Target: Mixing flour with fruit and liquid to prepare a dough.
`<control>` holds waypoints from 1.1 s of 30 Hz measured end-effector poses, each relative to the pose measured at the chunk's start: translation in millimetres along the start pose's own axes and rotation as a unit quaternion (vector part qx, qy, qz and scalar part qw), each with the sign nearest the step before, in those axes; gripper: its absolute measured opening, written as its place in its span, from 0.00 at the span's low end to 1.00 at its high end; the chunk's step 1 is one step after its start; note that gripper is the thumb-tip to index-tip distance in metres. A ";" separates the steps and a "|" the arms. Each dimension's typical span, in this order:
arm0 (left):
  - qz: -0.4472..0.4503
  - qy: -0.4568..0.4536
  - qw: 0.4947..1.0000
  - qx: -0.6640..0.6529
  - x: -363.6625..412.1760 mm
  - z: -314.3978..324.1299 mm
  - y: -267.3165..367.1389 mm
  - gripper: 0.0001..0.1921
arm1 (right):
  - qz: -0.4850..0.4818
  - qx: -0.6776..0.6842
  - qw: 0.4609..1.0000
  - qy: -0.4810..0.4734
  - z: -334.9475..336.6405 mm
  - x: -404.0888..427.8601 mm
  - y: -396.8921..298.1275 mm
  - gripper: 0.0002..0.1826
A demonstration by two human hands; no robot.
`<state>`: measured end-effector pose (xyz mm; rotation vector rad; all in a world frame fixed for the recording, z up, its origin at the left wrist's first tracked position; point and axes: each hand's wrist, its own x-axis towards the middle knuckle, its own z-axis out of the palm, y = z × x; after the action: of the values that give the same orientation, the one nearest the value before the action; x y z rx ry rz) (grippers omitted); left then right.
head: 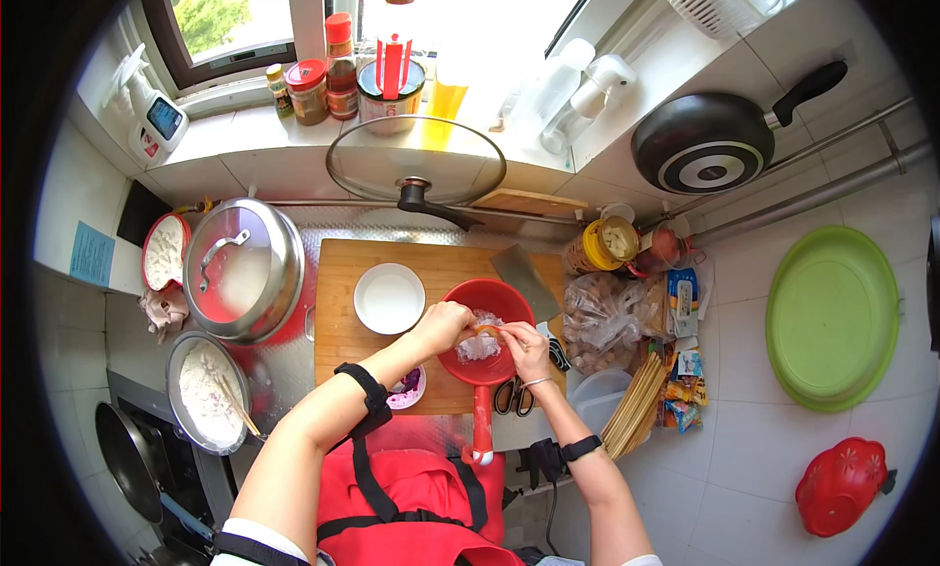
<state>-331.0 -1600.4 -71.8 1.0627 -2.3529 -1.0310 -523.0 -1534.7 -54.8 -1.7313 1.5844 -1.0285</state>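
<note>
Both hands meet over a red plastic ladle-like bowl with a handle (482,390), which rests on a wooden cutting board (338,272). My left hand (448,324) and my right hand (525,346) pinch a small orange-brown item (486,332) between them; what it is cannot be made out. Whitish, slightly purple material (474,348) lies in the red bowl below. A white bowl (389,299) with white contents stands left of it. Partly behind my left forearm is a small bowl with purple and pink contents (408,391).
A cleaver blade (525,272) and black-handled scissors (514,398) lie by the red bowl. At left are a lidded steel pot (246,272) and a bowl of flour with chopsticks (209,390). Bagged items (598,316) and wooden chopsticks (635,404) sit at right.
</note>
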 end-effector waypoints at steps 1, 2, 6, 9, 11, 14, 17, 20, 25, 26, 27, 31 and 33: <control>0.002 0.025 1.000 0.006 -0.5 0.8 -0.9 0.08 | 0.000 0.000 1.000 -0.001 -0.3 -0.1 -1.8 0.04; 0.003 0.049 0.999 0.013 -1.0 1.6 -1.9 0.08 | -0.002 -0.001 1.000 -0.005 -1.0 -0.6 -4.1 0.04; -0.008 0.030 0.999 0.015 1.8 -1.0 -0.9 0.08 | -0.013 -0.011 1.000 -0.010 0.2 -3.1 -2.3 0.04; 0.012 0.044 0.999 -0.005 5.2 1.9 3.1 0.08 | -0.008 -0.013 1.000 -0.017 -0.4 -4.2 -3.1 0.04; 0.079 0.057 0.995 0.013 8.2 10.5 -2.7 0.06 | -0.025 -0.017 0.999 -0.016 0.5 -3.2 -7.1 0.04; 0.069 0.049 0.995 0.049 11.5 17.1 -7.5 0.07 | -0.039 -0.023 0.999 -0.018 1.2 -0.4 -14.3 0.04; 0.039 0.003 0.997 0.072 12.7 11.2 0.8 0.09 | -0.037 -0.035 0.998 -0.021 -0.9 -0.4 -12.1 0.04; 0.067 0.007 0.994 0.084 10.9 14.5 -3.2 0.09 | -0.047 -0.047 0.997 -0.023 -0.4 -0.5 -9.1 0.04; 0.075 -0.018 0.995 0.066 3.4 12.1 -11.0 0.12 | -0.057 -0.051 0.997 -0.027 0.3 -0.1 -8.2 0.05; 0.083 -0.024 0.995 0.041 1.6 10.6 -12.8 0.13 | -0.041 -0.045 0.998 -0.028 -4.0 -0.2 -8.2 0.04; 0.061 -0.066 0.995 0.039 5.3 5.8 -6.6 0.17 | -0.024 -0.036 0.999 -0.026 -3.6 -0.6 -8.3 0.04; 0.082 -0.019 0.995 -0.049 10.4 16.2 5.4 0.15 | 0.004 0.013 1.000 -0.017 2.8 -10.4 -3.8 0.04; 0.049 -0.031 0.998 -0.018 6.4 17.2 2.6 0.13 | 0.014 0.004 1.000 -0.006 5.6 -10.4 -4.2 0.04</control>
<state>-346.3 -1596.0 -81.2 0.9043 -2.3988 -1.0807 -516.0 -1524.4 -56.0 -1.7024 1.5909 -1.0070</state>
